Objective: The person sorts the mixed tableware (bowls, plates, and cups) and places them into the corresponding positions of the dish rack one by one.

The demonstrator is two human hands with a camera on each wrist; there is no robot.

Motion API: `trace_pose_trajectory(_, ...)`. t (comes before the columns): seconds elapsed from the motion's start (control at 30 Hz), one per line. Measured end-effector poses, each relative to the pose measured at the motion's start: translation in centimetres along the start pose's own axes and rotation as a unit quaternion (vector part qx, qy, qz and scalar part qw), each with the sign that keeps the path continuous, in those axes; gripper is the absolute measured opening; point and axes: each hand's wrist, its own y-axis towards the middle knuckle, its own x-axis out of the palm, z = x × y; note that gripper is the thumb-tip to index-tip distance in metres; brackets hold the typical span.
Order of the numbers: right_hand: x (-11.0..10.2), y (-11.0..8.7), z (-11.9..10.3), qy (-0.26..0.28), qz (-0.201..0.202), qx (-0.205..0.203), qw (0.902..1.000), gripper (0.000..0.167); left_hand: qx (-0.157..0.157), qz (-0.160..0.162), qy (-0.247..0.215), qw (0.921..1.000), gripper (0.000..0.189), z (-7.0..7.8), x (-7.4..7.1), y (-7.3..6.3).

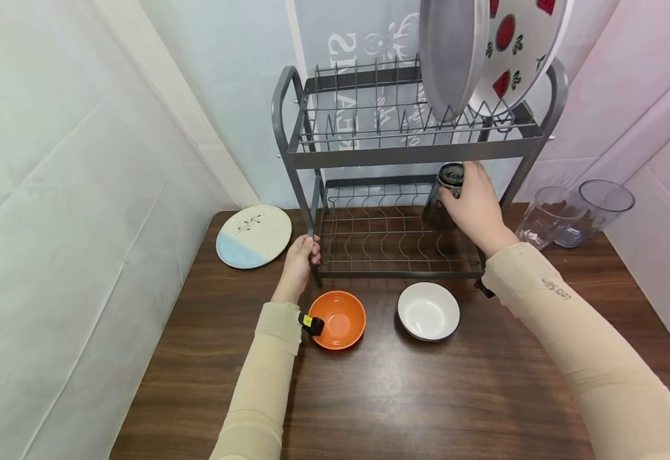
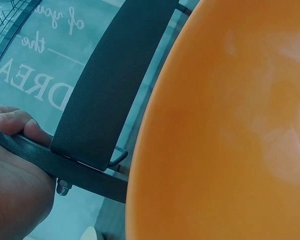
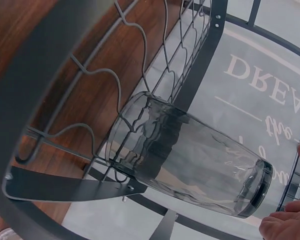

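Note:
A smoky glass tumbler [image 1: 440, 211] stands upside down on the lower wire shelf, at its right end; its thick base [image 3: 262, 187] points up. Just above and beside that base is my right hand [image 1: 475, 204], thumb and fingers spread; in the right wrist view a small gap separates the fingertips [image 3: 275, 226] from the glass. My left hand [image 1: 300, 262] grips the left front post of the grey two-tier dish rack [image 1: 412, 155]. In the left wrist view, fingers of the left hand [image 2: 22, 175] curl round the dark metal bar.
An orange bowl [image 1: 337, 319] and a white bowl [image 1: 429, 311] sit before the rack. Left of it lies a blue-and-cream plate [image 1: 254, 236]. Two clear glasses [image 1: 542, 217] stand at the right. A grey plate [image 1: 450, 57] and a watermelon-patterned plate [image 1: 519, 57] stand on the upper tier.

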Motion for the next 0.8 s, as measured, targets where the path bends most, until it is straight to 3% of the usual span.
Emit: trace_pose_trajectory(0.8, 0.5, -4.1, 1.1, 0.011, 0.007, 0.012, 0.9998, 0.07, 0.002, -0.001, -0.011, 0.9999, 0.016, -0.2, -0.1, 0.1)
